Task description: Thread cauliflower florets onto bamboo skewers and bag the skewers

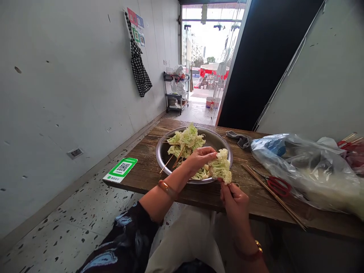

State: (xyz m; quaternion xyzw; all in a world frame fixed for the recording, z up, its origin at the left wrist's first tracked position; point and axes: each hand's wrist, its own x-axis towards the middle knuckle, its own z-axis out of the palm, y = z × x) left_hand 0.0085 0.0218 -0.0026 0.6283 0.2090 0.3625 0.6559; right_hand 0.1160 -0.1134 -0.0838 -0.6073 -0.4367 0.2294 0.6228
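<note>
My left hand (199,158) is closed on the upper end of a piece of cauliflower (221,167), pale green stems with white florets, held over the near right rim of a steel basin (229,161). Just below, my right hand (234,199) is closed, its fingertips against the cauliflower's lower floret. Whatever lies inside that grip is hidden. Inside the basin, skewered cauliflower (186,141) is piled up, with thin sticks (167,163) poking out to the left. More cauliflower pieces (201,173) lie low in the basin, partly behind my left hand.
On the wooden table (142,148), bamboo skewers (274,197) and red-handled scissors (278,185) lie to the right. Beyond them is a large clear plastic bag (309,170). A grey cloth (239,138) lies behind the basin, and a QR-code sign (121,170) sits at the left corner.
</note>
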